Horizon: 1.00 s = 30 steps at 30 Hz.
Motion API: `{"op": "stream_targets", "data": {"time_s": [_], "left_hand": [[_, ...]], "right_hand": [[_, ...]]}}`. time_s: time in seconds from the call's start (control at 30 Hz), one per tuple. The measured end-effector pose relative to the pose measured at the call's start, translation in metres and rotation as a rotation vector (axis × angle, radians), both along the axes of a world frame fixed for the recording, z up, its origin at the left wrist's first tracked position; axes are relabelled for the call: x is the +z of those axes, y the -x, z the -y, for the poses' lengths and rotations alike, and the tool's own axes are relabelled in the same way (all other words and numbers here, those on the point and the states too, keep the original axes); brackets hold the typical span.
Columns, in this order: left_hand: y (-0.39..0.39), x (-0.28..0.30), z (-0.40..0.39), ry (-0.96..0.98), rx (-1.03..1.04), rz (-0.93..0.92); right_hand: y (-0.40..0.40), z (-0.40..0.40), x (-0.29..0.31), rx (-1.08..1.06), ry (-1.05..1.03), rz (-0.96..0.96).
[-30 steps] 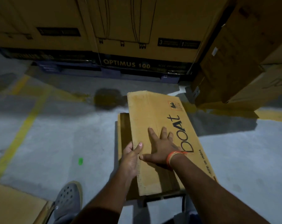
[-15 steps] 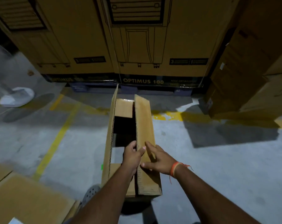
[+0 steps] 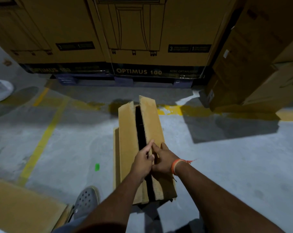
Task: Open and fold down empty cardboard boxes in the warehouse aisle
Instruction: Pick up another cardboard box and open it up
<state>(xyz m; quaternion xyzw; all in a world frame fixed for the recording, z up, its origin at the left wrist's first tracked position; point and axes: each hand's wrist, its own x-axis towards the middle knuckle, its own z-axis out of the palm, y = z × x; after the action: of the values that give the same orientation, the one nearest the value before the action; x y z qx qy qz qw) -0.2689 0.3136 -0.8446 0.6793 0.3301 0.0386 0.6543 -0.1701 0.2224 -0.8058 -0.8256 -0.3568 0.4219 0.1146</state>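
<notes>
Head view: cardboard box [image 3: 129, 148] sits on the grey floor [image 3: 226, 165], long axis running away from the person toward the OPTIMUS 100 cartons [image 3: 139, 47], two top flaps nearly closed with a dark slit between; contents not visible. Left hand [image 3: 143, 163] pinches the right flap's inner edge with index extended; right hand [image 3: 164, 159] rests flat on that flap, fingers straight. Bare floor on both sides, flat cardboard [image 3: 21, 207] lower left.

hands [image 3: 152, 158] on box flaps [image 3: 150, 121]
</notes>
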Motion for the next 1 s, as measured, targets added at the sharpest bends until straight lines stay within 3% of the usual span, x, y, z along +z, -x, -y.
{"op": "stream_targets", "data": {"time_s": [0.17, 0.23, 0.33, 0.43, 0.53, 0.63, 0.8, 1.0], "left_hand": [[0.001, 0.004, -0.004, 0.226, -0.092, -0.004], [-0.001, 0.012, -0.001, 0.192, -0.143, -0.018], [-0.006, 0.017, 0.002, -0.193, -0.268, -0.075], [-0.003, 0.02, 0.0, -0.553, -0.26, -0.302], [0.016, 0.018, -0.006, -0.751, -0.259, -0.54], [0.036, 0.001, -0.014, -0.937, -0.252, -0.748], [0.048, -0.03, -0.019, -0.624, -0.162, -0.886], [0.037, -0.07, -0.041, -0.135, -0.003, -0.595]], "right_hand": [[0.009, 0.0, -0.008, -0.04, 0.091, 0.069], [0.007, 0.002, -0.007, -0.106, 0.096, 0.099], [0.003, 0.003, 0.002, -0.191, 0.098, 0.116], [-0.002, 0.008, 0.012, -0.216, 0.106, 0.33], [-0.011, 0.018, 0.01, -0.033, 0.186, 0.667], [-0.017, 0.03, -0.011, 0.145, 0.294, 0.793], [-0.018, 0.036, -0.04, 0.011, 0.387, 0.586], [-0.028, 0.035, -0.072, -0.353, 0.172, -0.169]]}}
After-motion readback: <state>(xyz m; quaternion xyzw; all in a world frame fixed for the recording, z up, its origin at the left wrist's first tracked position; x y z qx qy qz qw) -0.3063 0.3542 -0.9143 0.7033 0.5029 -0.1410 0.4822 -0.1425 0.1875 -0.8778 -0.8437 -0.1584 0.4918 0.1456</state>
